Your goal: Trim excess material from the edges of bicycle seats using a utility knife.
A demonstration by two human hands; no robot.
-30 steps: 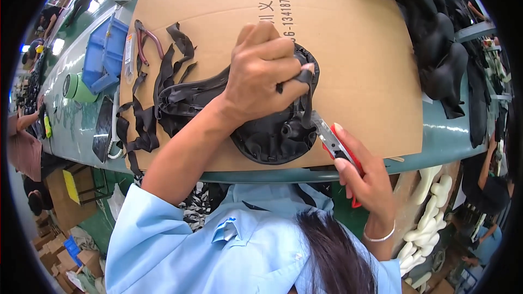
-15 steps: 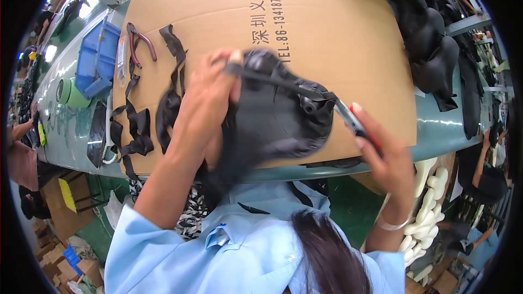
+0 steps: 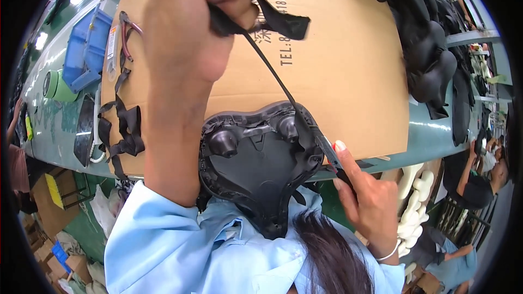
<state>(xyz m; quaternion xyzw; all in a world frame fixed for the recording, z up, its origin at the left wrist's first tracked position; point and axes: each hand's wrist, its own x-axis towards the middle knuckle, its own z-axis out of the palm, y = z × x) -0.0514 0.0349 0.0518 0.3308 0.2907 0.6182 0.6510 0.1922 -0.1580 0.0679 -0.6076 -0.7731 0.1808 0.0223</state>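
One big cardboard sheet (image 3: 348, 76) covers most of the green table (image 3: 436, 136), and I see free room on its right half. At its near edge lies the black bicycle saddle (image 3: 259, 169), underside up, overhanging toward my chest. My left hand (image 3: 185, 27) is raised and clenched around a black strip (image 3: 272, 71), pulled tight from the saddle's rim. My right hand (image 3: 368, 196) grips small scissors (image 3: 329, 155), the blades touching this strip at the saddle edge.
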